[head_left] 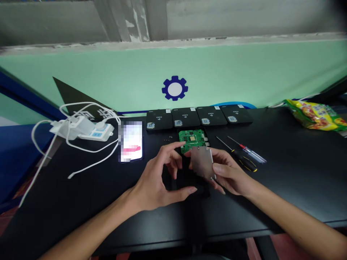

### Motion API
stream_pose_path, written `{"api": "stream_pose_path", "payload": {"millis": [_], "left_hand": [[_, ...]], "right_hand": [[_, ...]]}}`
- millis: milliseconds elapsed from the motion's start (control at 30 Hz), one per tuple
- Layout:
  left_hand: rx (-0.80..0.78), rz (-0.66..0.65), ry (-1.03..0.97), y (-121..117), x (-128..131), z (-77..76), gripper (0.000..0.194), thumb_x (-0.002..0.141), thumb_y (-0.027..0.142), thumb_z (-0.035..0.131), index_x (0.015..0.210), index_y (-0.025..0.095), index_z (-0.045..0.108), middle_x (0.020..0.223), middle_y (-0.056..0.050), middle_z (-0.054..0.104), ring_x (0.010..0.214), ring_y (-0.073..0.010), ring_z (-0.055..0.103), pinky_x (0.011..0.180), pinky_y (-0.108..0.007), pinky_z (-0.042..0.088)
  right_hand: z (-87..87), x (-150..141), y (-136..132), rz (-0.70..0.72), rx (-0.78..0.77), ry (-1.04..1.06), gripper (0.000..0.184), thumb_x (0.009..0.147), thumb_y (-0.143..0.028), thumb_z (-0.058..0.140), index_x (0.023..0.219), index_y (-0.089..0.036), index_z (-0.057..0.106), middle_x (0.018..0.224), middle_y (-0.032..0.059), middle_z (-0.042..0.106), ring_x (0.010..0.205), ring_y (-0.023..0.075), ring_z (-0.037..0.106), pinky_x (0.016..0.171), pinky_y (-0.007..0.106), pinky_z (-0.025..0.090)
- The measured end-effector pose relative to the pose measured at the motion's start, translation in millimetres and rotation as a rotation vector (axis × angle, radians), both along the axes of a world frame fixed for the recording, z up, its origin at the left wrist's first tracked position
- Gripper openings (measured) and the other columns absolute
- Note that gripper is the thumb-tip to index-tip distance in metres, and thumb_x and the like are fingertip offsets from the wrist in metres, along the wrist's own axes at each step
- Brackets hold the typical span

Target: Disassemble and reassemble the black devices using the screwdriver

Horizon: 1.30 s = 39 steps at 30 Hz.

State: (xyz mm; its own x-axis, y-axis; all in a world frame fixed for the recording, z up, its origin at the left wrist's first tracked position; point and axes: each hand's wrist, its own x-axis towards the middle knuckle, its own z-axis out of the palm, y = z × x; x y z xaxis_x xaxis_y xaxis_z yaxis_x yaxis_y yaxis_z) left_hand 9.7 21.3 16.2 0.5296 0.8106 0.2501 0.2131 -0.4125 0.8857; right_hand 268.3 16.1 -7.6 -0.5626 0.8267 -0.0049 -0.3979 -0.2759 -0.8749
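Note:
A thin square metal plate (202,163) with small notches along its edges is tilted up in my right hand (230,172), thumb on its near side and fingers behind. Just left of it, my left hand (159,180) holds nothing, its thumb and fingers spread in a wide curve. Behind the plate lies a green circuit board (193,138) in a black case, with metal ports on its right side; the plate and fingers hide its front part. A few tiny screws (167,139) lie left of the board.
Several closed black boxes (185,118) stand in a row behind the board. Two screwdrivers (245,159) lie on the right. A lit phone (132,141) and a white power strip (100,131) with loose cables are on the left. A snack bag (316,115) sits far right on the black table (292,180).

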Motion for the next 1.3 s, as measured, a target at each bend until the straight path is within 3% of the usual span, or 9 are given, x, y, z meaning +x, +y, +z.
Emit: {"api": "stream_pose_path", "payload": {"millis": [100,233,367,500,667,833,1000,1300], "left_hand": [[0.059,0.007,0.074,4,-3,4.5,0.105,0.081,0.035,0.097,0.164,0.034,0.033,0.126,-0.007,0.065,0.1,-0.0236,0.069,0.095,-0.045,0.062],[0.083,0.018,0.301,8,-5,10.4,0.094,0.079,0.047,0.097,0.154,0.033,0.043,0.128,-0.007,0.066,0.11,-0.0302,0.067,0.097,-0.05,0.058],[0.116,-0.009,0.454,12,-5,12.1,0.076,0.075,0.054,0.096,0.133,0.029,0.054,0.121,-0.006,0.069,0.104,-0.0319,0.067,0.094,-0.051,0.053],[0.133,-0.026,0.526,12,-3,13.6,0.07,0.074,0.051,0.096,0.127,0.027,0.057,0.121,-0.007,0.069,0.102,-0.0318,0.065,0.094,-0.051,0.05],[0.116,-0.029,0.544,9,-3,14.5,0.069,0.075,0.046,0.095,0.129,0.028,0.056,0.125,-0.007,0.067,0.106,-0.0321,0.064,0.1,-0.051,0.047],[0.118,-0.052,0.543,8,-1,11.1,0.077,0.073,0.042,0.096,0.136,0.027,0.054,0.122,-0.006,0.067,0.104,-0.0313,0.064,0.096,-0.048,0.047],[0.143,-0.073,0.553,7,1,9.0,0.071,0.075,0.035,0.094,0.132,0.026,0.053,0.124,-0.006,0.066,0.106,-0.0304,0.063,0.098,-0.049,0.047],[0.122,-0.081,0.569,8,0,8.9,0.072,0.076,0.037,0.095,0.133,0.028,0.053,0.122,-0.005,0.066,0.105,-0.0309,0.063,0.102,-0.054,0.047]], "right_hand": [[0.5,2,0,-0.137,0.172,-0.148,0.046,0.097,-0.049,0.081,0.138,-0.028,0.079,0.105,0.0065,0.067,0.067,0.0132,0.056,0.049,0.022,0.043],[2.8,2,1,-0.205,0.419,-0.348,0.042,0.094,-0.043,0.084,0.133,-0.029,0.082,0.105,0.0063,0.064,0.087,0.0211,0.058,0.071,0.032,0.049],[6.8,-2,-1,-0.251,0.54,-0.512,0.045,0.086,-0.033,0.091,0.13,-0.028,0.084,0.102,0.0054,0.063,0.087,0.0214,0.058,0.071,0.033,0.049],[10.4,-6,-2,-0.226,0.596,-0.637,0.056,0.077,-0.03,0.097,0.131,-0.027,0.083,0.104,0.0047,0.063,0.083,0.0194,0.06,0.066,0.032,0.05],[6.1,-6,-2,-0.187,0.765,-0.787,0.057,0.079,-0.027,0.092,0.134,-0.025,0.079,0.111,0.007,0.066,0.095,0.0244,0.068,0.084,0.041,0.059],[-1.2,-6,-1,-0.175,1.006,-0.937,0.057,0.077,-0.027,0.088,0.132,-0.023,0.077,0.113,0.0099,0.07,0.101,0.0293,0.065,0.085,0.046,0.06],[1.5,-8,-1,-0.154,1.028,-0.962,0.055,0.077,-0.028,0.085,0.131,-0.023,0.077,0.117,0.0102,0.071,0.102,0.0294,0.064,0.085,0.045,0.06],[2.1,-7,-1,-0.149,1.036,-1.012,0.055,0.076,-0.028,0.082,0.131,-0.024,0.076,0.121,0.0108,0.071,0.104,0.0296,0.065,0.075,0.039,0.057]]}}
